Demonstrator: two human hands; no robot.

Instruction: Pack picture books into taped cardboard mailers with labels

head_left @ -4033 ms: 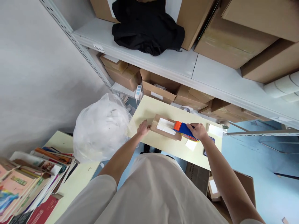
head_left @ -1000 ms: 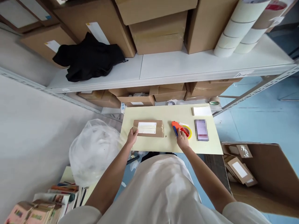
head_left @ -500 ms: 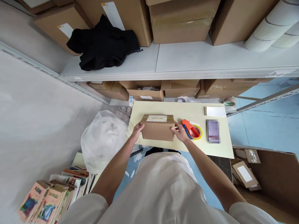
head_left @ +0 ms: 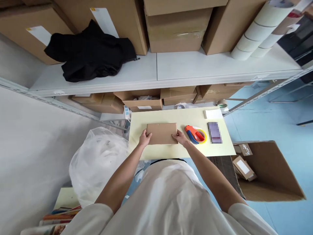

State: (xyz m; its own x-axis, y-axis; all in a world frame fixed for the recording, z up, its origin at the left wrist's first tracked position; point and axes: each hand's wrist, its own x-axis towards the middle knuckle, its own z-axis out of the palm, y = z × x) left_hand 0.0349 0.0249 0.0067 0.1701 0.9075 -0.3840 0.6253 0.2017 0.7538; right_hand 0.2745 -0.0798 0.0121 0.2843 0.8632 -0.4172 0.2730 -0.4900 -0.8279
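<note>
Between my two hands is a small brown cardboard box point(head_left: 162, 133), a plain side facing me. My left hand point(head_left: 145, 138) is closed on its left end, thumb on the near face. At the right end my right hand point(head_left: 180, 137) grips it the same way. The box is over the pale yellow table point(head_left: 168, 151); I cannot tell if it touches the top. Just right of my right hand lies an orange and blue tape dispenser point(head_left: 195, 134) with a yellow-rimmed roll. Beyond it are a pixelated purple item point(head_left: 215, 132) and a white stack of paper point(head_left: 213, 114).
A shelf point(head_left: 190, 67) above the table holds large cartons, a black garment point(head_left: 93, 54) and white rolls point(head_left: 256, 32). Left stands a bulging clear plastic bag point(head_left: 95, 163). An open carton point(head_left: 271, 176) with small boxes is at the right. Another tape roll point(head_left: 222, 103) sits behind the table.
The box has been tilted in my hands, so its labelled, taped top no longer shows and a plain face does. The view has swung to the right.
</note>
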